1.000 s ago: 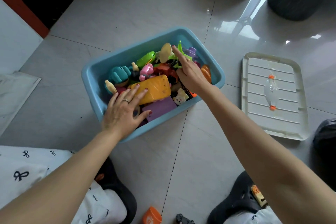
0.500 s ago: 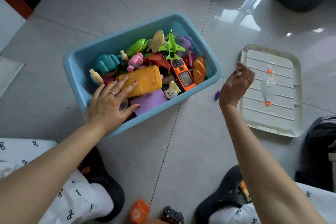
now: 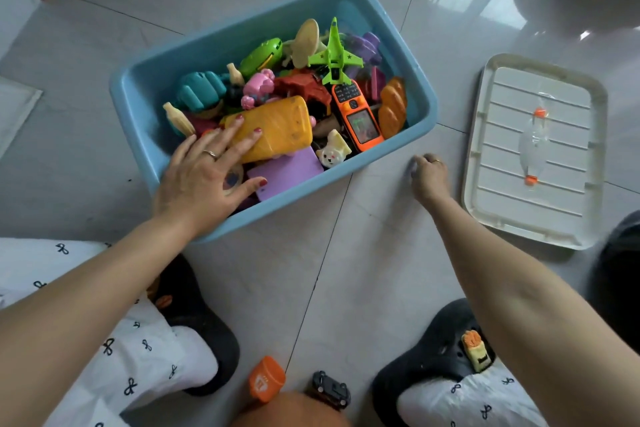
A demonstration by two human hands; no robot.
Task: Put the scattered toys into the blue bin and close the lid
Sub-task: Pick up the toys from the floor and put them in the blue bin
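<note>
Right hand (image 3: pixel 429 173) dropped to floor between blue bin (image 3: pixel 420 90), lid (image 3: pixel 535 152).

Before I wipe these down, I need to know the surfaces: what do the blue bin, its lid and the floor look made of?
Blue bin: looks like moulded plastic, smooth, semi-matte, with rounded corners and a rolled rim. Lid: probably off-white plastic, with moulded ribs, a raised edge and orange-tipped clear handle. Floor: apparently glazed or polished tile, with grout lines and bright window reflections.
</note>
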